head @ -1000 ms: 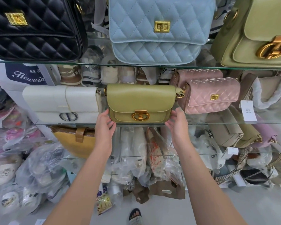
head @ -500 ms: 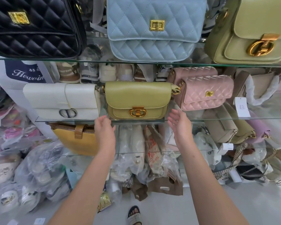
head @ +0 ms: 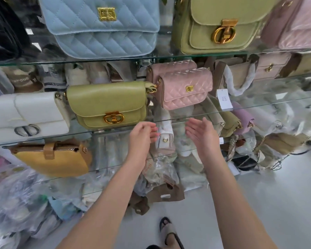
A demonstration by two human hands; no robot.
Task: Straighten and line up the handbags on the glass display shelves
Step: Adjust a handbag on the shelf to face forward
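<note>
An olive-green handbag (head: pixel 106 103) with a gold clasp stands upright on the middle glass shelf (head: pixel 258 106), between a white bag (head: pixel 29 114) and a pink quilted bag (head: pixel 185 88). A second pink bag sits behind the pink one. My left hand (head: pixel 142 135) hovers just below the shelf edge, right of the green bag, fingers loosely curled and holding nothing. Beside it, my right hand (head: pixel 201 133) is open, palm facing left, below the pink bag. Neither hand touches a bag.
The upper shelf carries a blue quilted bag (head: pixel 101 27), a large olive bag (head: pixel 221 26), a black bag at far left and a pink one at far right. A yellow bag (head: pixel 52 159) lies on the lower shelf. Plastic-wrapped goods crowd the floor and lower shelves.
Both hands have let go of the green bag and dropped below the shelf edge, shifting right toward the pink bag. The view has also turned right.
</note>
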